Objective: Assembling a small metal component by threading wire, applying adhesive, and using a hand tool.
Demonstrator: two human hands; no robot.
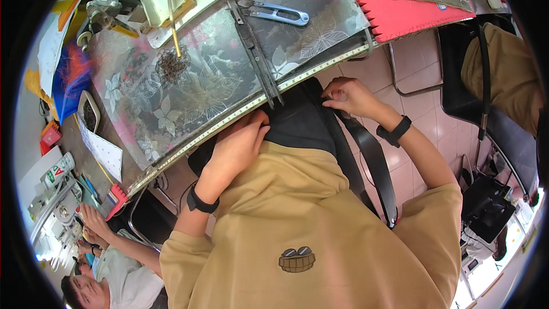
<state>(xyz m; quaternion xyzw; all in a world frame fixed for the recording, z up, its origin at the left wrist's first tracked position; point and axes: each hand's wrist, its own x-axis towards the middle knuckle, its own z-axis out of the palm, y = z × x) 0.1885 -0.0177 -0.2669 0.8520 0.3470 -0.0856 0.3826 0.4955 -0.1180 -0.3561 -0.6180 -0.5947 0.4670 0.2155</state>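
Note:
My left hand lies over my lap at the table's front edge, close to black cloth. Its fingers are bent, the tips partly hidden by the edge, and whatever they hold cannot be made out. To the right, my right hand is raised beside the black cloth. Its fingers curl in with the thumb close to them; anything in the pinch is too small to tell. Below it runs a black chair armrest. On the table mat lie blue-handled thread snips and a tangle of dark fibre.
A dark metal bar crosses the mat and juts past the table edge. A red serrated board lies back right. A clamp-like metal device stands back left. A co-worker's hand is at lower left; another chair stands right.

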